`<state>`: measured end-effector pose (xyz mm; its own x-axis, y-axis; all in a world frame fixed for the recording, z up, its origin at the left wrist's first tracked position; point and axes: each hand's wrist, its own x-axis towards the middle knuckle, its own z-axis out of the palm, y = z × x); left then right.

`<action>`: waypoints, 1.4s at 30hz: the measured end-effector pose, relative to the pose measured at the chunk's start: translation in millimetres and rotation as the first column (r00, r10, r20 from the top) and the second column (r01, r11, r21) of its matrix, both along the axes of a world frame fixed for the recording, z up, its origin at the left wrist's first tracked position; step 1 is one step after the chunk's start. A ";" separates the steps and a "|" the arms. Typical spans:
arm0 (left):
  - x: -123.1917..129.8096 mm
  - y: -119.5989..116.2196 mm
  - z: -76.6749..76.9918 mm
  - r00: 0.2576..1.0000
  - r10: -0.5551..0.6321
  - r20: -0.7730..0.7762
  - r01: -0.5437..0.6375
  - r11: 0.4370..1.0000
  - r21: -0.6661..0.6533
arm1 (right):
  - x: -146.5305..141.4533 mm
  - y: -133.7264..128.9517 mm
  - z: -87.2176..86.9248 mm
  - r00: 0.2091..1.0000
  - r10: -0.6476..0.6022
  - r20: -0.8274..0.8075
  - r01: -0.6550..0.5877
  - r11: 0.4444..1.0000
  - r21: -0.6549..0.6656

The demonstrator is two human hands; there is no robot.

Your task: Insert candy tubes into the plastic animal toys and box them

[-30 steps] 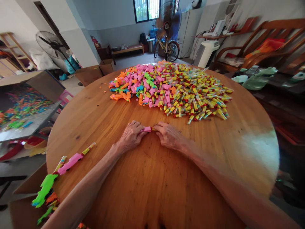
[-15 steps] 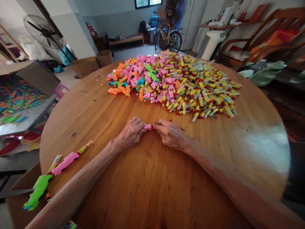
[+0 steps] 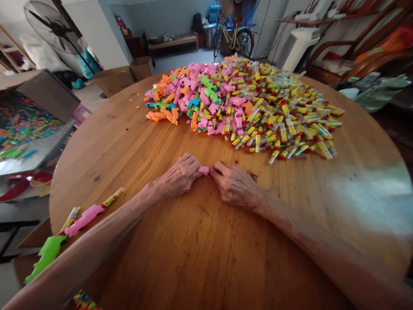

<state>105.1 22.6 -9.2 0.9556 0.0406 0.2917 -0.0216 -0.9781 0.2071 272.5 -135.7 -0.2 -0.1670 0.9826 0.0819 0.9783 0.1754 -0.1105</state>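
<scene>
Over the middle of the wooden table (image 3: pixel 193 249), my left hand (image 3: pixel 183 174) is closed round a small pink toy piece (image 3: pixel 203 170), whose end sticks out towards the right. My right hand (image 3: pixel 232 183) is closed close beside that end; what its fingers hold, if anything, is hidden. Beyond both hands lies a heap of pink, orange, green and blue toys (image 3: pixel 193 92), joined on the right by many clear tubes with yellow labels (image 3: pixel 290 116). Left of my left forearm lie a pink toy (image 3: pixel 84 218) and a green toy (image 3: pixel 48 254), each with a tube at its end.
An open box of small colourful pieces (image 3: pixel 29 120) stands at the left. Cardboard boxes (image 3: pixel 114 82) are behind the table. A standing fan (image 3: pixel 58 29) is at the back left, a bicycle (image 3: pixel 234 41) at the back. A wooden chair (image 3: pixel 361 64) is at the right.
The camera view has shifted slightly, so the heap appears higher and wider. Both hands remain close together around the pink piece, with the right fingers now slightly lower against its end.
</scene>
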 end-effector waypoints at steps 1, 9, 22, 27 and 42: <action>0.4 1.1 0.7 1.000 -0.016 -0.007 0.016 1.000 0.011 | 0.2 0.3 -0.3 1.000 -0.007 -0.004 0.007 1.000 0.003; -3.1 -3.9 -6.3 0.995 0.092 0.022 -0.094 0.993 0.066 | 0.8 -0.6 -2.4 0.997 -0.039 -0.073 0.039 0.999 0.000; -5.8 -1.7 -15.9 0.987 0.152 0.058 -0.158 0.982 0.105 | -11.9 -1.5 10.9 0.993 -0.099 -0.065 0.099 0.995 -0.003; -61.4 -14.9 -7.6 0.968 0.241 0.075 -0.247 0.965 0.092 | 16.0 -13.1 14.3 0.914 -0.394 -0.097 0.405 0.894 0.193; -25.1 8.8 40.6 0.851 0.507 0.137 -0.512 0.859 0.001 | 68.7 -16.1 -8.1 0.750 -0.661 -0.015 0.651 0.734 0.191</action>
